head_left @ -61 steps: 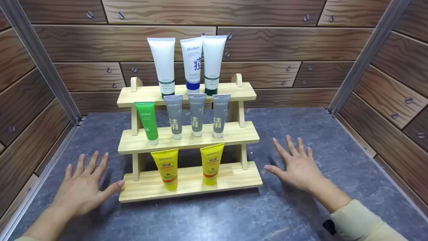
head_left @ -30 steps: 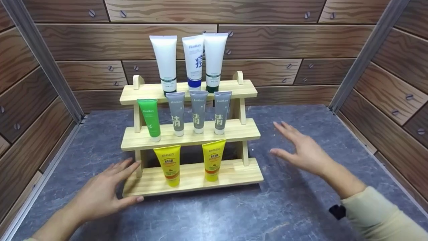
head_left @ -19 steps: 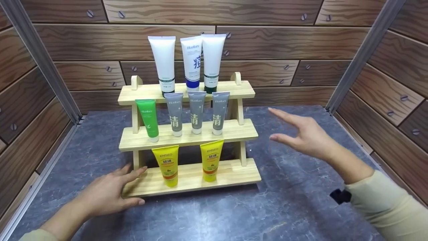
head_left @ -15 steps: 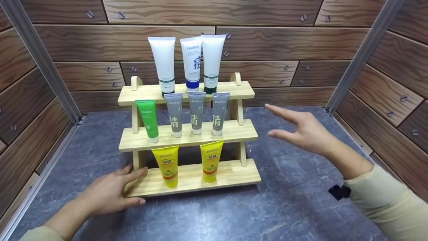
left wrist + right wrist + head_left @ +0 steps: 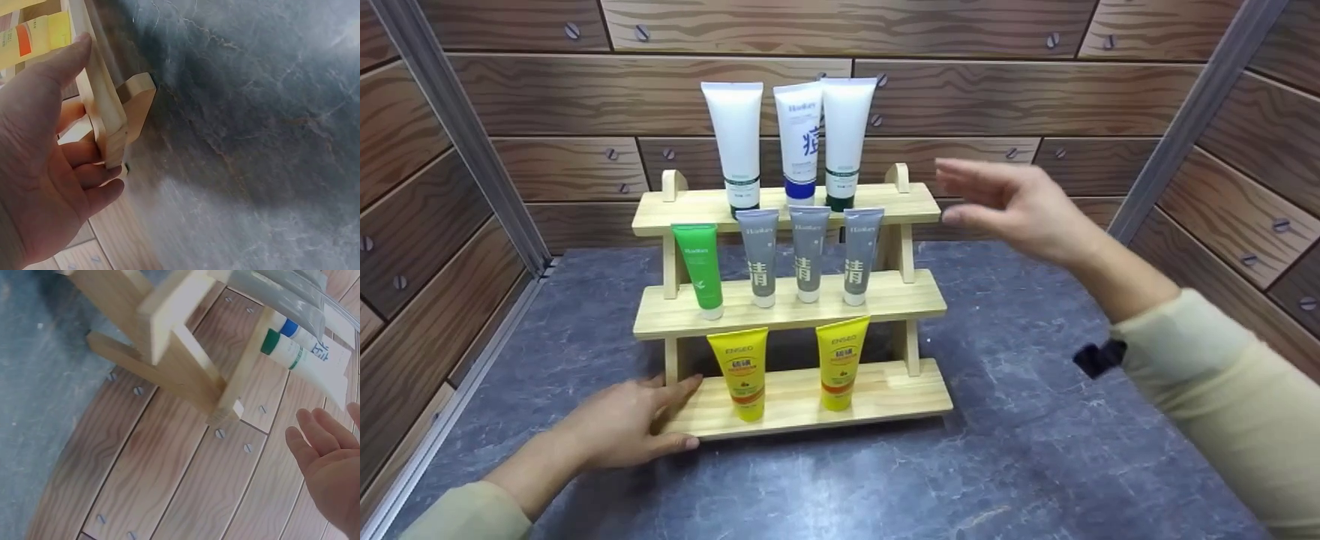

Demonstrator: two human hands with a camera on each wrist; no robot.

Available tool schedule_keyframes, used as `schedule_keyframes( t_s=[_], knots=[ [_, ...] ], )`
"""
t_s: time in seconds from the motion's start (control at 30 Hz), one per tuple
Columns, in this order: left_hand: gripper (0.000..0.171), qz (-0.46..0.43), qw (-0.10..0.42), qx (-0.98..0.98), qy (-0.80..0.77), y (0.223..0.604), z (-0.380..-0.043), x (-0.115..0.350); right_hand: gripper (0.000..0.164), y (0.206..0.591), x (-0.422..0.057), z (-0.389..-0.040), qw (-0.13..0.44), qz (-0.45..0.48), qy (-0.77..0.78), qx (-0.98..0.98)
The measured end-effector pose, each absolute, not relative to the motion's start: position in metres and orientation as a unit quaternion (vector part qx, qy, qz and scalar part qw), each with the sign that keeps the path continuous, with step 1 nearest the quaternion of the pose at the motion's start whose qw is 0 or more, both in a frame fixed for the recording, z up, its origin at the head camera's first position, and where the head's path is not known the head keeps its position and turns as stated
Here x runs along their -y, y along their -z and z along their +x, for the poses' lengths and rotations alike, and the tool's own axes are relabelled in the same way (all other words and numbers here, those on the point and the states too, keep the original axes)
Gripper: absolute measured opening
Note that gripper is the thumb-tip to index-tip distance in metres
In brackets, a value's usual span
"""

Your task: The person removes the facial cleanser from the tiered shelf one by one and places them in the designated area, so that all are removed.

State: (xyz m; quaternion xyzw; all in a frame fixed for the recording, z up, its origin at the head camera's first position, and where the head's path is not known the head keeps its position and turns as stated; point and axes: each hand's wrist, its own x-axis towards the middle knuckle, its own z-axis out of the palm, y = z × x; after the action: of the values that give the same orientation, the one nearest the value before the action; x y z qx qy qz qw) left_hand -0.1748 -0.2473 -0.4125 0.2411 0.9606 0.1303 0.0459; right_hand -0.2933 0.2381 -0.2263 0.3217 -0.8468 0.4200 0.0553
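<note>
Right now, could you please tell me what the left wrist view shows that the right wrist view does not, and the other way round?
Only the left wrist view shows a yellow tube and the left hand, which holds the end of the bottom shelf.

Only the right wrist view shows the right hand, gray tubes, a green-capped white tube and a blue-capped white tube.

Both show parts of the wooden stand, the tabletop and the wood-patterned panels.
</note>
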Motion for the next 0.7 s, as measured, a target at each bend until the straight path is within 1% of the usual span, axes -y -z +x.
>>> schedule_keyframes(
  t_s=[0.17, 0.4, 0.57, 0.7],
  knots=[
    [0.087, 0.252, 0.058, -0.957, -0.133, 0.41, -0.177, 0.247, 0.057, 0.208, -0.222, -0.31, 0.062, 0.317, -0.443, 0.836],
    [0.09, 0.267, 0.054, -0.953, -0.135, 0.41, -0.18, 0.249, 0.054, 0.183, -0.198, -0.33, 0.052, 0.279, -0.51, 0.812],
    [0.091, 0.26, 0.054, -0.955, -0.132, 0.41, -0.182, 0.249, 0.052, 0.172, -0.183, -0.344, 0.055, 0.275, -0.525, 0.803],
    [0.093, 0.245, 0.072, -0.958, -0.128, 0.408, -0.185, 0.248, 0.049, 0.169, -0.173, -0.354, 0.056, 0.277, -0.537, 0.795]
  ],
)
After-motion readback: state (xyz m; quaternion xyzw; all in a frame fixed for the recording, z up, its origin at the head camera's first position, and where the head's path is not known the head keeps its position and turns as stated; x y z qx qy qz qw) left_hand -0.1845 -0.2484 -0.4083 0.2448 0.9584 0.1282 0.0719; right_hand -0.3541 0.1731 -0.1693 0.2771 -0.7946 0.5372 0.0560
